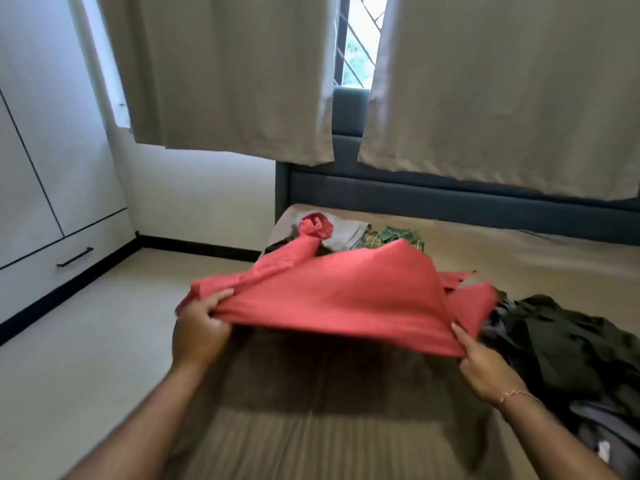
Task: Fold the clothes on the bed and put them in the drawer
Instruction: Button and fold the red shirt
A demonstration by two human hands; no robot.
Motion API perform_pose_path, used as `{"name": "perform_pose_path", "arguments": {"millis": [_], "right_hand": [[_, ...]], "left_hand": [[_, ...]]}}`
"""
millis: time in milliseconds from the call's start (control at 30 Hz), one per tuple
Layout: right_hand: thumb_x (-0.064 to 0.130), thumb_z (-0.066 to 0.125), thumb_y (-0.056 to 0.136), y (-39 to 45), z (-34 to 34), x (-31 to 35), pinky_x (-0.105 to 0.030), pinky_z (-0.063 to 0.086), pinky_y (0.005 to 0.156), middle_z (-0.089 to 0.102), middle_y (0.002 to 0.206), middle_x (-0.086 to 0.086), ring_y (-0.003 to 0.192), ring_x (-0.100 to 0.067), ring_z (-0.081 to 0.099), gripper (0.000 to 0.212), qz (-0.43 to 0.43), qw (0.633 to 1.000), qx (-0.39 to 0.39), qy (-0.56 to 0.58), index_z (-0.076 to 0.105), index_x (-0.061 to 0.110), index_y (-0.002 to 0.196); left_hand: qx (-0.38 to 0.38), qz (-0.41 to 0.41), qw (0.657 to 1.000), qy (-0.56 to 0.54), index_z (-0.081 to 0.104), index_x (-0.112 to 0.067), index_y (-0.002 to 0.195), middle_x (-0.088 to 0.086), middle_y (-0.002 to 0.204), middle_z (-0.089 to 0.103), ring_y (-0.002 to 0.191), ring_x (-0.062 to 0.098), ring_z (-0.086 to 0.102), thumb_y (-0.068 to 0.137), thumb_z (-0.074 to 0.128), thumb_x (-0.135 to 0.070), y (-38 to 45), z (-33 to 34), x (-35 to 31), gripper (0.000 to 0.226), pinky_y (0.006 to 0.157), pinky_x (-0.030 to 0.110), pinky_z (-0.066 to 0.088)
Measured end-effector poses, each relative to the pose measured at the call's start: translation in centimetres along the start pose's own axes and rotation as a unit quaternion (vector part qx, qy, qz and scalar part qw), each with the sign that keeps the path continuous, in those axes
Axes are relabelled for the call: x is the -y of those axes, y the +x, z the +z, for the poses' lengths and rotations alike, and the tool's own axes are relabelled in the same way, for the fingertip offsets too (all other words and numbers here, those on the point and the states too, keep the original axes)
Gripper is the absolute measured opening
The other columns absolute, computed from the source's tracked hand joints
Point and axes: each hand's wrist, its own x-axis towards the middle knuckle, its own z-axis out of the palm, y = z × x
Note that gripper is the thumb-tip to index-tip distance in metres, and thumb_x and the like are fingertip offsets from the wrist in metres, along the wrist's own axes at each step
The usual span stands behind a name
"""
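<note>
A red garment [339,292] is stretched and lifted above the bed [502,251], its near edge raised and its far part trailing onto the mattress. My left hand [199,332] grips its near left corner. My right hand [485,367] pinches the near right corner. A pile of dark green and grey clothes [568,348] lies on the bed to the right. Farther back lie a few more garments [374,235], white and green checked. The drawer [65,258] with a black handle sits low in the white wardrobe at the left, and it is closed.
Pale curtains [225,74] hang over the window behind the dark blue headboard [450,199]. Pale floor [86,341] runs between the bed and the wardrobe. The mattress in front of me carries a striped brown sheet [311,427].
</note>
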Motion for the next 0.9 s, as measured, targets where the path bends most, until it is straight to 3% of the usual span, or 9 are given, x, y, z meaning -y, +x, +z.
{"name": "perform_pose_path", "arguments": {"millis": [67, 167, 267, 367, 467, 533, 667, 800, 900], "right_hand": [[0.031, 0.04, 0.091, -1.7, 1.1, -1.4, -0.038, 0.048, 0.105, 0.057, 0.148, -0.014, 0.13, -0.033, 0.059, 0.066, -0.011, 0.977, 0.096, -0.192, 0.038, 0.025, 0.156], [0.024, 0.04, 0.094, -5.1, 1.5, -1.8, -0.036, 0.051, 0.101, 0.063, 0.14, -0.005, 0.128, -0.025, 0.062, 0.044, 0.01, 0.95, 0.117, -0.288, 0.059, 0.022, 0.134], [0.026, 0.048, 0.096, -7.3, 1.1, -2.4, -0.03, 0.05, 0.099, 0.063, 0.14, -0.004, 0.127, -0.022, 0.063, 0.04, 0.025, 0.932, 0.135, -0.336, 0.064, 0.02, 0.132], [0.025, 0.058, 0.085, -8.0, 0.4, -2.0, -0.028, 0.053, 0.09, 0.073, 0.121, -0.005, 0.106, -0.019, 0.071, 0.036, 0.029, 0.911, 0.198, -0.359, 0.07, 0.014, 0.117], [0.03, 0.065, 0.081, -7.7, 0.0, -1.7, -0.023, 0.056, 0.067, 0.069, 0.072, 0.003, 0.058, -0.004, 0.062, 0.015, 0.036, 0.91, 0.261, -0.321, 0.067, 0.016, 0.078], [0.054, 0.071, 0.074, -7.1, -0.1, -1.8, -0.018, 0.05, 0.054, 0.075, 0.076, 0.003, 0.06, -0.004, 0.067, 0.037, 0.031, 0.921, 0.274, -0.275, 0.074, 0.018, 0.083], [0.067, 0.064, 0.08, -5.1, 1.0, -1.1, -0.03, 0.054, 0.081, 0.075, 0.106, 0.003, 0.098, -0.016, 0.071, 0.044, -0.056, 0.976, 0.104, -0.181, 0.072, 0.029, 0.101], [0.047, 0.07, 0.089, -2.5, 2.3, 0.9, -0.033, 0.053, 0.085, 0.073, 0.096, 0.002, 0.1, -0.024, 0.071, 0.029, -0.043, 0.999, 0.005, -0.021, 0.072, 0.029, 0.111], [0.028, 0.071, 0.092, 0.1, 3.3, 2.0, -0.028, 0.045, 0.08, 0.073, 0.095, 0.001, 0.096, -0.022, 0.069, 0.013, -0.032, 0.992, -0.05, 0.108, 0.073, 0.021, 0.103]], "left_hand": [[0.032, -0.004, 0.993, 0.117, 0.078, -0.028, 0.122, 0.011, 0.114, 0.075, 0.102, 0.034, 0.07, 0.069, 0.073, -0.015, -4.4, -0.3, 3.8, 0.055, 0.091, 0.044, 0.057], [0.1, 0.053, 0.962, 0.247, 0.079, -0.019, 0.12, 0.017, 0.107, 0.073, 0.103, 0.039, 0.067, 0.067, 0.087, -0.012, -8.8, -1.0, 7.2, 0.054, 0.093, 0.049, 0.057], [0.197, 0.059, 0.921, 0.33, 0.08, -0.029, 0.105, 0.002, 0.099, 0.077, 0.096, 0.026, 0.071, 0.074, 0.067, -0.045, -10.3, -2.3, 7.0, 0.037, 0.087, 0.04, 0.059], [0.33, 0.034, 0.861, 0.387, 0.065, -0.022, 0.079, -0.002, 0.077, 0.071, 0.076, 0.017, 0.069, 0.067, 0.044, -0.064, -9.5, -2.8, 5.5, 0.049, 0.068, 0.033, 0.056], [0.45, 0.01, 0.822, 0.35, 0.066, -0.012, 0.076, 0.003, 0.061, 0.064, 0.056, 0.014, 0.063, 0.073, 0.06, -0.074, -8.4, -3.6, 2.7, 0.062, 0.054, 0.029, 0.049], [0.451, 0.001, 0.845, 0.286, 0.073, -0.015, 0.078, -0.002, 0.06, 0.068, 0.051, 0.008, 0.06, 0.084, 0.07, -0.066, -7.4, -3.5, 1.0, 0.051, 0.051, 0.023, 0.046], [0.271, 0.098, 0.923, 0.255, 0.076, -0.029, 0.089, -0.016, 0.074, 0.063, 0.07, 0.002, 0.06, 0.091, 0.07, -0.051, -5.3, -0.6, -1.5, 0.022, 0.066, 0.028, 0.046], [0.304, 0.127, 0.918, 0.222, 0.076, -0.028, 0.097, -0.015, 0.083, 0.068, 0.082, 0.009, 0.067, 0.089, 0.07, -0.038, -4.0, 4.5, -2.1, 0.014, 0.08, 0.033, 0.056], [0.353, 0.162, 0.892, 0.23, 0.075, -0.025, 0.113, -0.005, 0.105, 0.071, 0.098, 0.015, 0.067, 0.086, 0.066, -0.042, -2.9, 8.1, -2.1, 0.033, 0.092, 0.034, 0.053]]}}
